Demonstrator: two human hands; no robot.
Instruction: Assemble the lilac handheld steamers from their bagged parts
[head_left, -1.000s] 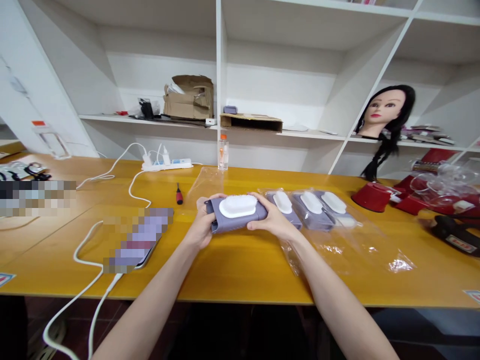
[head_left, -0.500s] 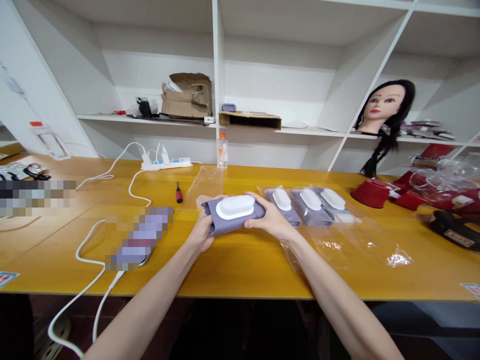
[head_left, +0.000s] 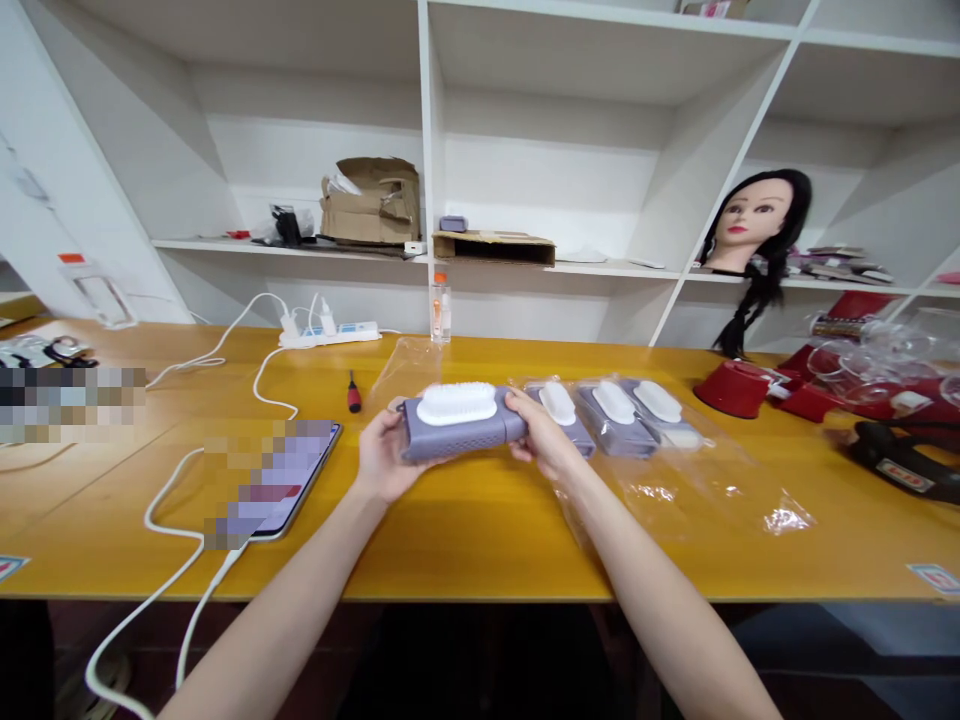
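Note:
A grey-purple device with a white bristled oval pad (head_left: 459, 425) is held just above the table between both hands. My left hand (head_left: 386, 450) grips its left end, with the fingers partly hidden behind and under it. At the right end, my right hand (head_left: 541, 432) has its thumb on top and its fingers curled below. Just right of that hand lie similar devices in clear plastic bags: one (head_left: 566, 420), another (head_left: 619, 420) and a third (head_left: 664, 412). Clear plastic film (head_left: 409, 365) lies behind the held device.
A phone (head_left: 296, 480) with a white cable lies at left, near a red-black screwdriver (head_left: 354, 392). Farther back stand a power strip (head_left: 337, 333) and a small bottle (head_left: 441, 308). Red equipment (head_left: 731, 388) and a black tool (head_left: 900, 460) are at right.
The held device has been turned, so its patterned front side now faces me more. My left hand has moved slightly left, around the end. The whole view has shifted slightly.

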